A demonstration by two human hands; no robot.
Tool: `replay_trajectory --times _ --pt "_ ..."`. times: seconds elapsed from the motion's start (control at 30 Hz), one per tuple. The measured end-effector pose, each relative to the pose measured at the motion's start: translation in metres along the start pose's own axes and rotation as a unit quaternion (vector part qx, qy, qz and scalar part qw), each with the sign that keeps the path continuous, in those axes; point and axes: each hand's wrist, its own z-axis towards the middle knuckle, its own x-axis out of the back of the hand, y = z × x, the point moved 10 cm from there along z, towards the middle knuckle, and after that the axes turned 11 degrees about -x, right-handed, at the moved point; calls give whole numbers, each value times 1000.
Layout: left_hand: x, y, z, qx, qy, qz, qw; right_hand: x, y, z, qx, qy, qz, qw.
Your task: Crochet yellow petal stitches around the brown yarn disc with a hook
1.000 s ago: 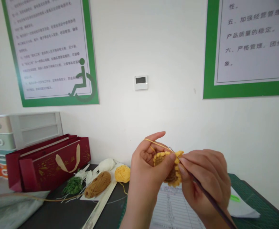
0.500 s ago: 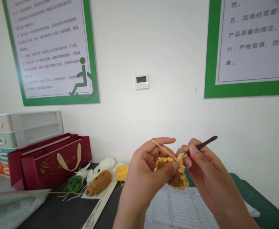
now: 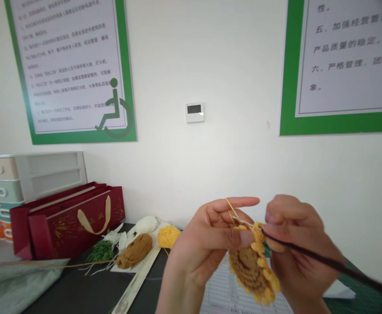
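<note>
A round crochet piece (image 3: 248, 266), brown in the middle with a yellow scalloped edge, hangs from my left hand (image 3: 207, 235). The left thumb pinches its upper edge, and the index finger is stretched out with yellow yarn (image 3: 232, 207) looped over it. My right hand (image 3: 304, 244) grips a dark-handled crochet hook (image 3: 315, 254). The hook's thin metal tip lies at the yellow edge beside the left thumb, near the yarn. Its handle slants down to the right. Some right fingertips are hidden behind the hook and the piece.
Below the hands lie printed sheets (image 3: 222, 290) and a green cutting mat (image 3: 357, 279). To the left are a yellow yarn ball (image 3: 168, 237), brown yarn (image 3: 135, 250), green yarn (image 3: 102, 253), a ruler (image 3: 137, 279), a dark red gift bag (image 3: 76, 226) and a drawer unit (image 3: 52, 174).
The hook has swung from pointing up right to slanting down right as my right hand turned. Both hands moved slightly right, and the crochet piece has tilted, showing more of its brown centre.
</note>
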Motion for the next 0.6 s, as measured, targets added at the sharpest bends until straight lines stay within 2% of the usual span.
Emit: replay_trajectory --times 0.07,0.17,0.3,0.4,0.5,0.6 --pt "0 -1 -1 16 -23 -3 1000 -2 8 5 -59 11 129 990" --pt "1 3 -2 18 -39 20 999 -8 22 10 -157 6 233 960" --pt "-1 6 -3 16 -44 33 998 -24 31 11 -236 -76 302 920" --pt "2 16 -3 -29 -12 74 997 -38 39 7 -288 -125 327 891" --pt "6 27 -7 -81 31 117 989 -41 43 6 -288 -111 311 899" --pt "5 30 -10 -101 47 128 985 -27 29 10 -183 -75 229 953"
